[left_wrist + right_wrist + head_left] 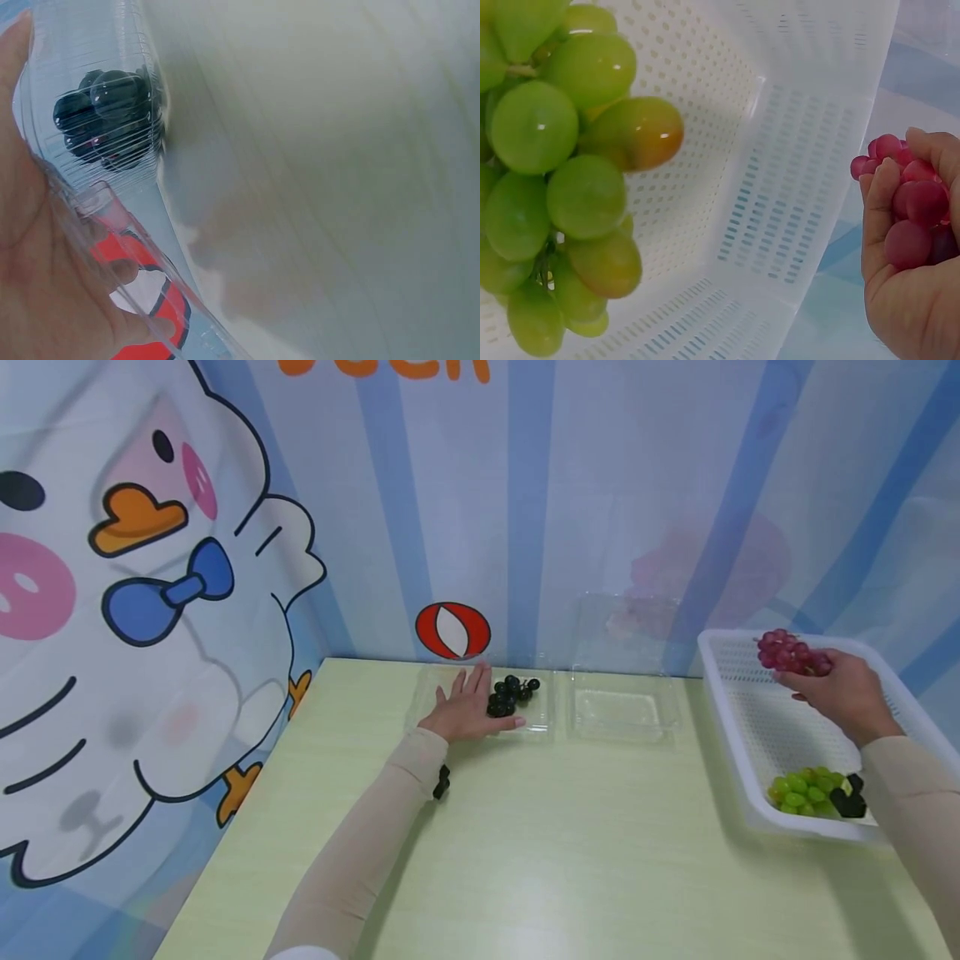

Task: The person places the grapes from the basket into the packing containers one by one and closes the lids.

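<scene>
Beige sleeve, left grip splayed, right grip clutching red grapes (long axis pointing left)

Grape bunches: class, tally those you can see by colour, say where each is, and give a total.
Black bunch: 1, in a clear container
Red bunch: 1, in the right hand
Green bunch: 1, in the white basket
Total: 3

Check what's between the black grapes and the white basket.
Head view: an open clear container, no grapes visible in it, stands between the black grapes and the white basket.
</scene>
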A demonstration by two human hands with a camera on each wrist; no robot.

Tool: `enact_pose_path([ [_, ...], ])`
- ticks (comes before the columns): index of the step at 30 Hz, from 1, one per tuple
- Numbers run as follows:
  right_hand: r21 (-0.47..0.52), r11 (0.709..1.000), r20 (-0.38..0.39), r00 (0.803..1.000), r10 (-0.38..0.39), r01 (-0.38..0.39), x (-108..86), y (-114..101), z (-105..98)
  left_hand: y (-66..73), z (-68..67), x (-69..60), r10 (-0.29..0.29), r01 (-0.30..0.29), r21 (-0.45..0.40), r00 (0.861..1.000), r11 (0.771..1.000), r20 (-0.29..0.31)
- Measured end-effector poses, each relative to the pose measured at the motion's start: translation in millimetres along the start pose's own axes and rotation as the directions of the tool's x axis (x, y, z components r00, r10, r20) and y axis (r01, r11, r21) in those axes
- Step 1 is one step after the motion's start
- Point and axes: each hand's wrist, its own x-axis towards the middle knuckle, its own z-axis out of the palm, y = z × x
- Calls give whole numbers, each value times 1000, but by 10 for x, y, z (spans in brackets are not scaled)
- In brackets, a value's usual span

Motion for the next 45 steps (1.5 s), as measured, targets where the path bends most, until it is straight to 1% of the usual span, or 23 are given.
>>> enact_pose_path([
  [10,10,998,-6,998,-57,57,-53,-161,15,5,-5,-2,-1,1,-7,1000,1000,4],
  [19,46,997,-1,998,-63,63,-71,-329,23,3,-4,-5,-2,2,4,1000,1000,0],
  [22,46,996,4,997,-75,75,-80,-380,25,-1,-2,-1,-3,3,11,1000,1000,-3],
  [30,35,995,2,995,-96,96,-107,-524,45,7,-11,-5,0,0,-5,1000,1000,3],
  [36,66,994,16,996,-91,89,-101,-594,71,0,-13,7,2,-2,-10,1000,1000,4],
  [45,72,991,5,993,-115,114,-155,-717,137,16,-11,-5,1,-1,-5,1000,1000,-1],
])
